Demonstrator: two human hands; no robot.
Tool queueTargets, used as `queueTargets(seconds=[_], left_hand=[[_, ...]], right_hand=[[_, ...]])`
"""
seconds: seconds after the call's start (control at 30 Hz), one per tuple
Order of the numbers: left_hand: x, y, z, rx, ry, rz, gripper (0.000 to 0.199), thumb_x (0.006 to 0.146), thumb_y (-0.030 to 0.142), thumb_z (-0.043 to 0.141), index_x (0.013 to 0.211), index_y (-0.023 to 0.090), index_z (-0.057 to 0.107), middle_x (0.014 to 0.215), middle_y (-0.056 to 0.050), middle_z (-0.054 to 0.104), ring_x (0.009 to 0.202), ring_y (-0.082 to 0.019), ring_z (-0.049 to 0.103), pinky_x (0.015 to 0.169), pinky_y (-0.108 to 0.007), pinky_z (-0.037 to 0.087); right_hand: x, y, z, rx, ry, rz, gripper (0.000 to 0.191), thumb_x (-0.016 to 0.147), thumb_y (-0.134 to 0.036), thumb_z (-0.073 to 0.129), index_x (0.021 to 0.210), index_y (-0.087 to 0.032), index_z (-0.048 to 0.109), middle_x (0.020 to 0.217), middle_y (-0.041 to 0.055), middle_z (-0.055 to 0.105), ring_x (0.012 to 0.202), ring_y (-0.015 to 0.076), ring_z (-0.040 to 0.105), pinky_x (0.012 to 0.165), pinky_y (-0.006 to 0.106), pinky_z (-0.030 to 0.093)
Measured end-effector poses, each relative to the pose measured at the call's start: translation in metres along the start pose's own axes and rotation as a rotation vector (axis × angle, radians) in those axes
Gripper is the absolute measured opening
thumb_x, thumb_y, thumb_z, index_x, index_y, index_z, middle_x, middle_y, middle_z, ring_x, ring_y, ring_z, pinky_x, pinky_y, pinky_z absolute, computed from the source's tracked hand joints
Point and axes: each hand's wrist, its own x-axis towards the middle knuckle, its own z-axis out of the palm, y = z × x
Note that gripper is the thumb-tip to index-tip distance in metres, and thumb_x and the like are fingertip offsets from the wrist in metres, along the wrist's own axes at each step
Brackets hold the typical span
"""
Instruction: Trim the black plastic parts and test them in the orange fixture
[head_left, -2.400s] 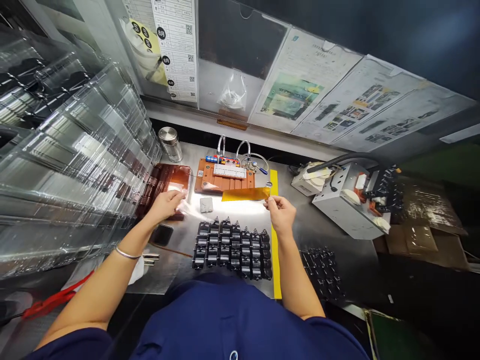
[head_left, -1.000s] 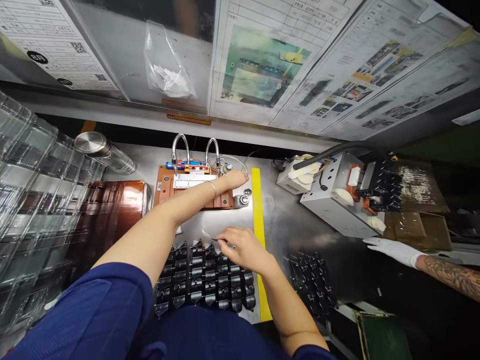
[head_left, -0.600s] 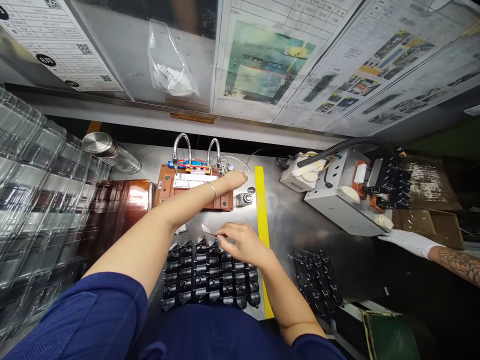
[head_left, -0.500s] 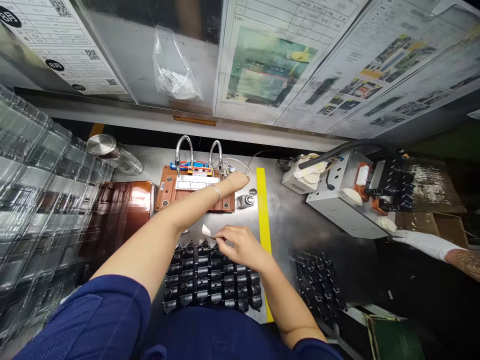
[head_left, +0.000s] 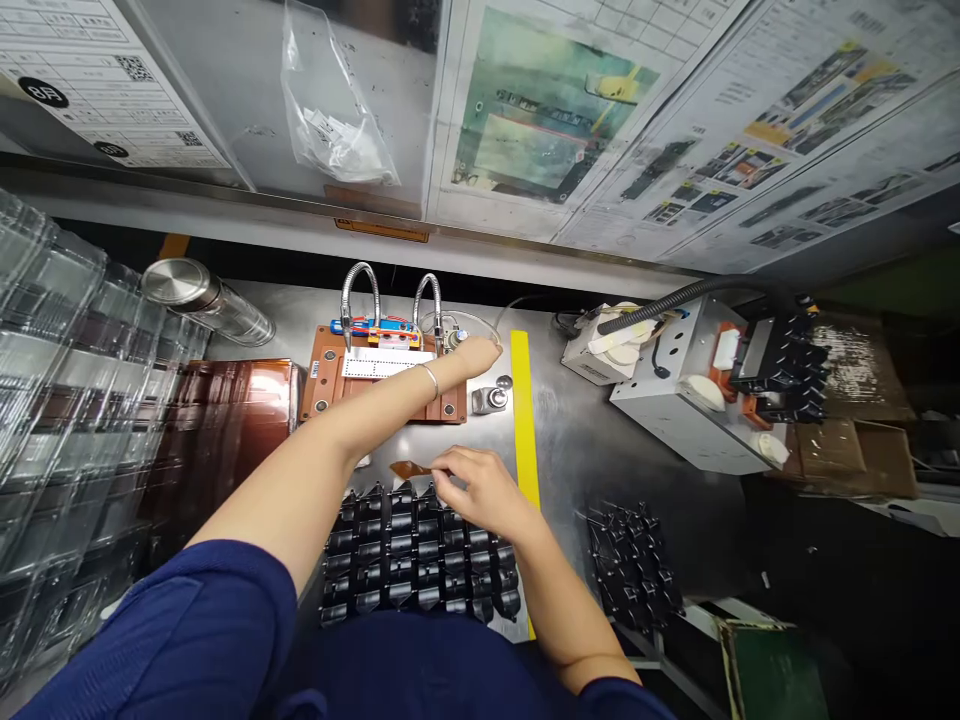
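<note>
My right hand [head_left: 480,488] pinches a small, thin amber film piece [head_left: 409,469] between thumb and fingers, just above the rows of black moulded parts [head_left: 420,560]. My left arm reaches across the brown fixture board [head_left: 319,385]. Past its right side, my left hand [head_left: 480,356] is curled closed beside a small round fitting [head_left: 454,341]; its fingertips, and anything in them, are hidden. On the board lies a white strip with a dotted edge [head_left: 364,365], below two bent metal hoses [head_left: 362,275]. A small metal-topped item [head_left: 491,400] stands just below my left hand.
Stacked clear plastic trays [head_left: 60,430] and an amber-wrapped block [head_left: 240,410] stand left, near a glass flask [head_left: 217,300]. Yellow tape [head_left: 525,420] crosses the metal table. Right of it are a grey machine box [head_left: 690,420] and more black parts [head_left: 637,565].
The film piece in my right hand has tilted, its face turning from white glare to amber. My left hand stays beside the fitting. Another person's gloved hand at the right has left the view.
</note>
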Motion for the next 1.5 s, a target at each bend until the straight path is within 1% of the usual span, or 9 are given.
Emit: queueTargets(seconds=[0.2,0.3,0.37,0.43,0.57,0.73,1.23,1.4,1.5], left_hand=[[-0.07,0.0,-0.002,-0.205,0.12,-0.036,0.049,0.09,0.018,0.053,0.137,0.009,0.047,0.145,-0.021,0.041,0.12,-0.029,0.056,0.095,-0.038,0.047],[-0.141,-0.018,0.002,-0.756,0.223,-0.137,0.044,0.09,0.036,0.054,0.127,0.012,0.057,0.131,-0.015,0.058,0.117,-0.025,0.057,0.1,-0.037,0.044],[-0.194,-0.04,0.01,-1.203,0.023,-0.172,0.051,0.092,0.054,0.042,0.105,0.012,0.068,0.109,-0.014,0.069,0.102,-0.024,0.065,0.091,-0.036,0.05],[-0.242,-0.064,0.02,-1.528,-0.119,-0.251,0.066,0.088,0.068,0.036,0.093,0.013,0.071,0.095,-0.015,0.071,0.09,-0.023,0.068,0.085,-0.036,0.052],[-0.291,-0.095,0.033,-1.813,0.113,-0.515,0.051,0.079,0.063,0.06,0.087,0.014,0.07,0.091,-0.013,0.071,0.079,-0.02,0.067,0.07,-0.03,0.055],[-0.275,-0.098,0.024,-1.811,0.241,-0.786,0.025,0.076,0.032,0.073,0.089,0.013,0.065,0.091,-0.009,0.07,0.07,-0.015,0.066,0.059,-0.026,0.056],[-0.239,-0.084,0.043,-1.473,0.312,-1.053,0.01,0.088,0.022,0.056,0.085,0.013,0.053,0.058,0.001,0.057,0.033,-0.008,0.045,0.033,-0.019,0.028],[-0.239,-0.094,0.058,-1.053,0.64,-1.053,0.026,0.084,0.026,0.057,0.106,0.013,0.058,0.099,-0.011,0.065,0.076,-0.017,0.065,0.072,-0.031,0.054],[-0.238,-0.103,0.069,-0.785,0.759,-1.058,0.043,0.083,0.025,0.056,0.124,0.011,0.054,0.132,-0.019,0.052,0.124,-0.028,0.05,0.108,-0.041,0.037]], right_hand=[[0.008,-0.003,0.004,0.061,-0.031,-0.003,0.014,0.086,-0.014,0.052,0.087,-0.015,0.066,0.081,0.0019,0.067,0.07,0.0085,0.061,0.066,0.019,0.045],[0.013,-0.007,0.004,0.161,-0.048,-0.009,0.014,0.085,-0.015,0.052,0.086,-0.016,0.067,0.079,0.0012,0.067,0.069,0.0075,0.06,0.066,0.018,0.045],[0.021,-0.005,0.005,0.249,-0.018,0.027,0.014,0.084,-0.017,0.053,0.083,-0.016,0.067,0.077,0.0011,0.067,0.068,0.0074,0.06,0.066,0.018,0.047],[0.033,0.002,0.01,0.392,0.077,0.153,0.013,0.082,-0.021,0.056,0.081,-0.015,0.067,0.073,0.0016,0.067,0.066,0.0082,0.061,0.065,0.019,0.049],[0.061,0.03,0.035,0.802,0.396,0.623,0.016,0.072,-0.029,0.064,0.076,-0.014,0.062,0.066,0.0014,0.065,0.059,0.0092,0.061,0.057,0.019,0.051],[0.079,0.053,0.069,1.051,0.682,1.028,0.014,0.066,-0.021,0.064,0.075,-0.013,0.058,0.065,-0.0005,0.064,0.052,0.0076,0.06,0.05,0.017,0.05],[0.078,0.082,0.07,1.076,0.76,1.068,0.013,0.078,-0.018,0.057,0.085,-0.017,0.045,0.062,-0.0038,0.061,0.061,0.0102,0.067,0.057,0.017,0.054],[0.076,0.092,0.065,1.172,0.694,1.127,0.014,0.079,-0.017,0.056,0.083,-0.017,0.042,0.066,-0.0009,0.064,0.065,0.0111,0.068,0.059,0.019,0.056],[0.076,0.092,0.065,1.172,0.695,1.119,0.007,0.081,-0.015,0.051,0.086,-0.016,0.045,0.066,-0.0001,0.065,0.058,0.0095,0.066,0.054,0.016,0.053]])
